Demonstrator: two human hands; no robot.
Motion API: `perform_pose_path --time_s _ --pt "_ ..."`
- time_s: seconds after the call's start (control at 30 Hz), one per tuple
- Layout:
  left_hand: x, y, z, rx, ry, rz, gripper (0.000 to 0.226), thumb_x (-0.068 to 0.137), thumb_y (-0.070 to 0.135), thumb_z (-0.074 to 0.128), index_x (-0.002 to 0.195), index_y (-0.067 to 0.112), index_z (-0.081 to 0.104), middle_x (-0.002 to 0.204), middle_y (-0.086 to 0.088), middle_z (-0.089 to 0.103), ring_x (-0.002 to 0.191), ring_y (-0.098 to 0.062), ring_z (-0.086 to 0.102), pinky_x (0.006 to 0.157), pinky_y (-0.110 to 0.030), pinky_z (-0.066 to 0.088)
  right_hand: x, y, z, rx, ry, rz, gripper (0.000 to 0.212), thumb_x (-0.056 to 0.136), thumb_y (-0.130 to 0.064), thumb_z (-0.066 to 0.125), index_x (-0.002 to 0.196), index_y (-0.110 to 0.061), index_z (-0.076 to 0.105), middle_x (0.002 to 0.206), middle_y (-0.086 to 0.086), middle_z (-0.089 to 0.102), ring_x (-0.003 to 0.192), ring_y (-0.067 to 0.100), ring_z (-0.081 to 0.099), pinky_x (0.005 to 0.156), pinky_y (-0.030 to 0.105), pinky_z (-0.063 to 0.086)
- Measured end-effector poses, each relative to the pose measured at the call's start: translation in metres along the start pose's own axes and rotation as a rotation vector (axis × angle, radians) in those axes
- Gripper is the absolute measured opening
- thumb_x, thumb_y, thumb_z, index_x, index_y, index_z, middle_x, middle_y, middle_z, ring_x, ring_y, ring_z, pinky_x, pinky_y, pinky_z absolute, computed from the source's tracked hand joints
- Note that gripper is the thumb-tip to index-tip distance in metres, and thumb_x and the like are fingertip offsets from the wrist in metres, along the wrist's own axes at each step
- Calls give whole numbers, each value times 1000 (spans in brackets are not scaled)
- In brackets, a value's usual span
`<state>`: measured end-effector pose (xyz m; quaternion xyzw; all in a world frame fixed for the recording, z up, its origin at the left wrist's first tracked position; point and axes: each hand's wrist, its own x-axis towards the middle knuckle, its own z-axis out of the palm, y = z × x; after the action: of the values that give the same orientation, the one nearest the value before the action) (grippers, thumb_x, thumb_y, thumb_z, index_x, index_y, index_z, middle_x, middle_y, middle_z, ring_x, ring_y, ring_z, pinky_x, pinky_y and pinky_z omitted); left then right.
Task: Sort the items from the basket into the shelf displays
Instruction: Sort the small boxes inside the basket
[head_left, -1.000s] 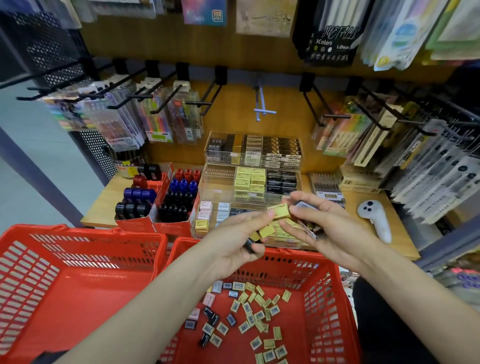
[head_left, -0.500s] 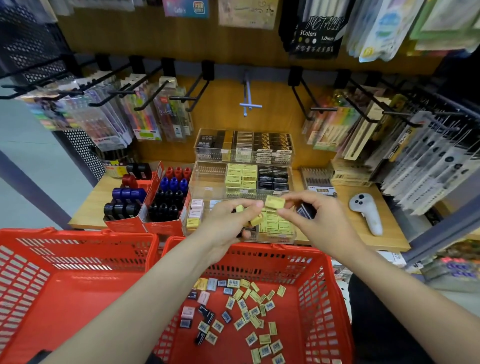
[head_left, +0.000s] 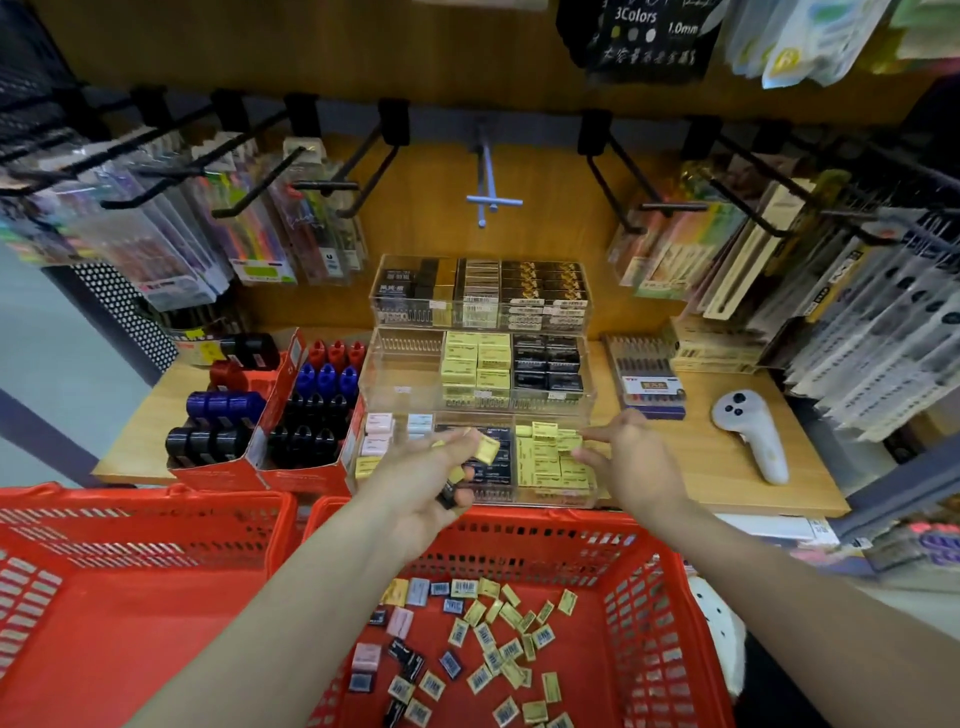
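Left hand (head_left: 423, 480) grips yellow erasers (head_left: 485, 449) above the tray (head_left: 550, 501); right hand (head_left: 631, 457), fingers loosely spread, hovers over the tray's yellow stack (head_left: 556, 462).

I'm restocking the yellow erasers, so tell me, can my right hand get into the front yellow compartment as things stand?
Probably yes. The right hand is already at the open-topped yellow eraser compartment, and nothing covers it; the left hand holds its erasers off to the side.
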<state>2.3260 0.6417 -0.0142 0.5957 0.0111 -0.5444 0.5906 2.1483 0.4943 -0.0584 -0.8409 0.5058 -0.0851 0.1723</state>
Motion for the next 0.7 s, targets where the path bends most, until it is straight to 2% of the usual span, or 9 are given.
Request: perform_pose_path --time_s 0.17,0.3,0.4,0.5,0.6,0.7 --pt "1 -1 1 13 -11 -10 26 78 14 80 102 12 73 99 -9 62 78 -15 52 43 -20 42 9 1 13 -110 20 0 34 92 -35 65 123 -23 67 121 5 52 105 24 59 84 32 52" --pt "-4 -3 2 20 -39 -15 26 81 13 78 106 11 71 91 -7 62 71 -13 51 44 -20 41 11 4 16 -225 5 -82 31 96 -35 59 122 -20 65 119 5 49 110 24 55 84 36 53" --pt "-8 -3 2 31 -56 -22 26 81 13 78 106 12 71 87 -6 62 65 -11 51 46 -20 41 14 2 15 -361 -23 -120 33 96 -39 57 118 -16 66 125 6 50 115 26 54 87 37 55" --pt "-10 -3 0 34 -60 -19 26 81 14 79 105 12 72 87 -5 62 64 -11 52 46 -20 41 16 -3 16 -516 -1 -171 33 94 -38 61 115 -14 67 139 10 46 122 29 52 85 35 55" --pt "-11 -2 -1 34 -69 -17 27 80 14 79 106 12 72 87 -6 63 62 -10 53 46 -20 41 19 -1 19 -468 2 -180 41 92 -39 64 126 -16 61 144 8 43 125 29 50 89 36 54" --pt "-12 -2 -1 30 -59 -18 25 80 13 80 104 11 73 83 -6 63 58 -9 54 46 -20 42 20 4 22 -404 27 -179 34 94 -38 61 121 -18 66 132 4 51 120 26 51 89 35 53"
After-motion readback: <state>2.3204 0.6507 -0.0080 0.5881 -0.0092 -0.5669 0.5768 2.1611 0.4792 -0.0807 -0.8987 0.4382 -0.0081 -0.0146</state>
